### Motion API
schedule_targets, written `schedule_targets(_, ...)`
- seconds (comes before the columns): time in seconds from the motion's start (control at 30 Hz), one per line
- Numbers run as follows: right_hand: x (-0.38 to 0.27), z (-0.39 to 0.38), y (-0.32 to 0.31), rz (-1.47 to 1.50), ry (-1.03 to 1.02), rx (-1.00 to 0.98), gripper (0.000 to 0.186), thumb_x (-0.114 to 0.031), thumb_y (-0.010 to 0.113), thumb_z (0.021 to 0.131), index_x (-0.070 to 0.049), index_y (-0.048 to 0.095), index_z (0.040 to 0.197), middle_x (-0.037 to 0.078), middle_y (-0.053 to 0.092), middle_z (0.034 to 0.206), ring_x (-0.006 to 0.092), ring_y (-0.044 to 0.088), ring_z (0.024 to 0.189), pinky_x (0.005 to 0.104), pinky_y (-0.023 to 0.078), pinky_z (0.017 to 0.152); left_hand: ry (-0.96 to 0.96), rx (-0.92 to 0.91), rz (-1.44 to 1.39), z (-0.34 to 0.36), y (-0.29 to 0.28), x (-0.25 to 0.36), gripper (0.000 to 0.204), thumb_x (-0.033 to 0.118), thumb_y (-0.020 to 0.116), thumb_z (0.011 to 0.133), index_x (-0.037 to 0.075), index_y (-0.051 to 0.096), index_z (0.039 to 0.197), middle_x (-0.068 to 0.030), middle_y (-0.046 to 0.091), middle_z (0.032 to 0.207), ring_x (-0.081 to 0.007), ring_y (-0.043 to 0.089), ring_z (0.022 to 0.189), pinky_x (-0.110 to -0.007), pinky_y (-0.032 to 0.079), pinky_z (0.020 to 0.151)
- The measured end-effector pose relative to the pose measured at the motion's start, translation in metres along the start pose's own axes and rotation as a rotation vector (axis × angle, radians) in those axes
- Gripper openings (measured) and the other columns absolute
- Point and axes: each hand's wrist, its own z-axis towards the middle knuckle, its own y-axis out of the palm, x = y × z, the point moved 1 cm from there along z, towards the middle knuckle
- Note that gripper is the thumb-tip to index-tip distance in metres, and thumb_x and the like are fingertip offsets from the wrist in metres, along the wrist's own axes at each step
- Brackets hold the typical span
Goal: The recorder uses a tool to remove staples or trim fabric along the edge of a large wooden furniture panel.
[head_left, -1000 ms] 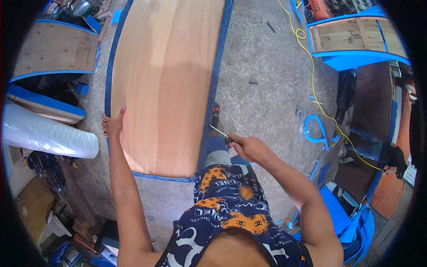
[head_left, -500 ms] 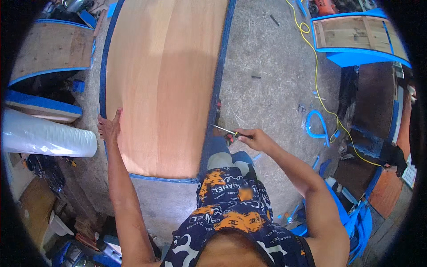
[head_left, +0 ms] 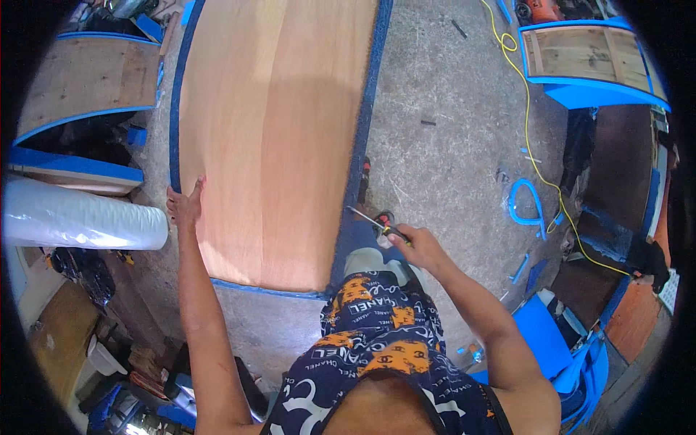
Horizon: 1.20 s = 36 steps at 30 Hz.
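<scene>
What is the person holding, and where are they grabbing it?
The right hand grips a screwdriver by its handle. The left hand holds nothing; it rests on the wooden panel's left edge.

We see a smooth, matt wooden panel [head_left: 275, 138] with a blue plastic-looking edge strip [head_left: 360, 145]. The floor [head_left: 449, 145] is rough grey concrete. The roll [head_left: 80, 217] looks like glossy white plastic film.

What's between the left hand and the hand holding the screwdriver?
In the head view, the wooden panel with its blue edge strip spans the stretch between the left hand and the right hand, which holds the screwdriver.
</scene>
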Motion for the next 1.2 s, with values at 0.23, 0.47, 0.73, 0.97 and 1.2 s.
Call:
schedule_targets(0.23, -0.002, 0.013, -0.002, -0.066, 0.069, -0.024, 0.041, -0.049, 0.055, 0.091, -0.012, 0.067, 0.101, 0.019, 0.067, 0.077, 0.0397, 0.066, 0.076, 0.0453, 0.052, 0.07, -0.005, -0.022, 0.01, 0.002, 0.0, 0.0, 0.127, 0.089, 0.058, 0.059, 0.015, 0.013, 0.152, -0.0272, 0.023, 0.15, -0.0454, 0.022, 0.139, -0.065, 0.02, 0.108)
schedule_targets(0.47, -0.004, 0.012, -0.007, -0.129, 0.059, -0.003, 0.04, -0.047, 0.058, 0.09, -0.012, 0.069, 0.105, 0.02, 0.065, 0.074, 0.0385, 0.065, 0.071, 0.0435, 0.051, 0.066, 0.011, -0.014, -0.003, 0.001, 0.0, -0.001, 0.131, 0.088, 0.061, 0.058, 0.009, 0.012, 0.151, -0.0304, 0.022, 0.149, -0.0476, 0.022, 0.138, -0.065, 0.018, 0.108)
schedule_targets(0.73, 0.018, 0.021, -0.012, -0.122, 0.072, -0.031, 0.038, -0.044, 0.061, 0.089, -0.012, 0.07, 0.107, 0.018, 0.064, 0.069, 0.0366, 0.064, 0.064, 0.0414, 0.05, 0.062, 0.008, -0.007, -0.025, -0.003, -0.001, 0.004, 0.132, 0.088, 0.061, 0.058, 0.009, 0.012, 0.151, -0.0294, 0.021, 0.15, -0.0458, 0.021, 0.139, -0.065, 0.019, 0.108)
schedule_targets(0.97, 0.041, 0.099, 0.036, -0.002, -0.323, -0.038, 0.037, -0.04, 0.054, 0.093, -0.008, 0.063, 0.108, 0.023, 0.065, 0.089, 0.0402, 0.064, 0.086, 0.0444, 0.049, 0.075, 0.009, -0.007, -0.006, -0.005, -0.003, 0.002, 0.132, 0.086, 0.063, 0.059, 0.007, 0.013, 0.151, -0.0285, 0.022, 0.15, -0.0455, 0.021, 0.139, -0.064, 0.018, 0.109)
schedule_targets(1.2, 0.074, 0.043, 0.043, 0.003, -0.02, 0.117, 0.034, -0.031, 0.052, 0.095, -0.002, 0.063, 0.107, 0.02, 0.065, 0.087, 0.0303, 0.065, 0.084, 0.0379, 0.048, 0.075, 0.075, -0.04, -0.125, -0.013, -0.003, 0.007, 0.128, 0.078, 0.067, 0.063, -0.003, 0.018, 0.149, -0.0275, 0.02, 0.154, -0.0424, 0.018, 0.143, -0.057, 0.014, 0.115)
